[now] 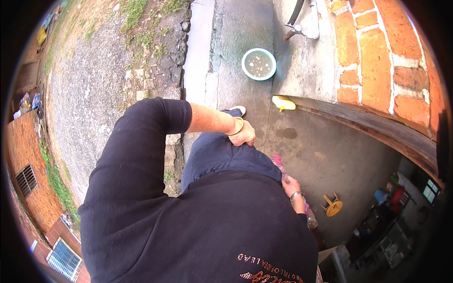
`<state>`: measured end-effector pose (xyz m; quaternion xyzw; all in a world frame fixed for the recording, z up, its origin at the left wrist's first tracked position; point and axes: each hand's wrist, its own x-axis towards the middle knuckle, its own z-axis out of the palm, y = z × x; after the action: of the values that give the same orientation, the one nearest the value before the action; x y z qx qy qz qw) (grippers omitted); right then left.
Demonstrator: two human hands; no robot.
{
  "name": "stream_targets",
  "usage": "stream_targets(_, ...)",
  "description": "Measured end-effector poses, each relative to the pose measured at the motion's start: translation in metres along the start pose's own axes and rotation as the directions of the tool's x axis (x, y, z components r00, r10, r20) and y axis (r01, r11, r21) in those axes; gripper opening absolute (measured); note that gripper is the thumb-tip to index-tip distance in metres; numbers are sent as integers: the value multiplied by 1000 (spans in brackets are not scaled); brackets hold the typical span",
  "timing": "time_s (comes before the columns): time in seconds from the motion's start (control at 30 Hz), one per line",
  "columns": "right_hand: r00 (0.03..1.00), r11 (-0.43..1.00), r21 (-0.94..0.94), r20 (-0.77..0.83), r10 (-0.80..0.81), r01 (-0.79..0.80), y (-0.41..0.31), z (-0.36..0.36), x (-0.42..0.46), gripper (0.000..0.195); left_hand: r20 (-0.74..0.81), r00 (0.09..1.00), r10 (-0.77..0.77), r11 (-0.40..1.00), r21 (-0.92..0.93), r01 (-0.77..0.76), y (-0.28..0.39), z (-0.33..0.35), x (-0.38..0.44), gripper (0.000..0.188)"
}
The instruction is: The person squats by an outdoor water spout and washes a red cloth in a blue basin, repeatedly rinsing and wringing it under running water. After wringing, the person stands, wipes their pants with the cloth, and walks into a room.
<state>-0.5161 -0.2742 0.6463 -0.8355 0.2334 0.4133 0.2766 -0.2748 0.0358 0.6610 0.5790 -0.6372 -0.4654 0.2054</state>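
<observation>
My left hand (243, 135), with a gold-coloured bangle at its wrist, rests with curled fingers against the front of my dark trousers (212, 152). Whether it grips the fabric is hidden. Drops of water dot the left forearm. Low at my right side, my right hand (291, 187) wears a metal band and has its fingers around a pink patterned cloth (277, 162), partly covered by my body. Ahead on the wet concrete stands a round basin (259, 64) with a pale rim, holding murky water and floating whitish bits.
A tap (293, 31) projects above a concrete ledge by the brick wall (375, 46). Something yellow (284, 103) lies at the end of a wooden door sill (354, 116). Inside stands a small wooden stool (333, 208). A pale channel (199, 53) runs along the left.
</observation>
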Motion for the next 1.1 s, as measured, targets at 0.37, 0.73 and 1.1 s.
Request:
stream_targets(0.37,995,994,70,-74,-74,79,33,20,-10,26,-634,728,-261,965,-145,219,-5,45,14,24)
stream_targets(0.73,997,997,-75,-66,-37,32,20,1,-18,29,-187,979,82,820,-546,-173,-2,24,-18,54)
stream_targets(1.1,985,998,9,-159,-59,61,48,29,1,31,-578,816,-28,998,-69,-15,8,38,-9,33)
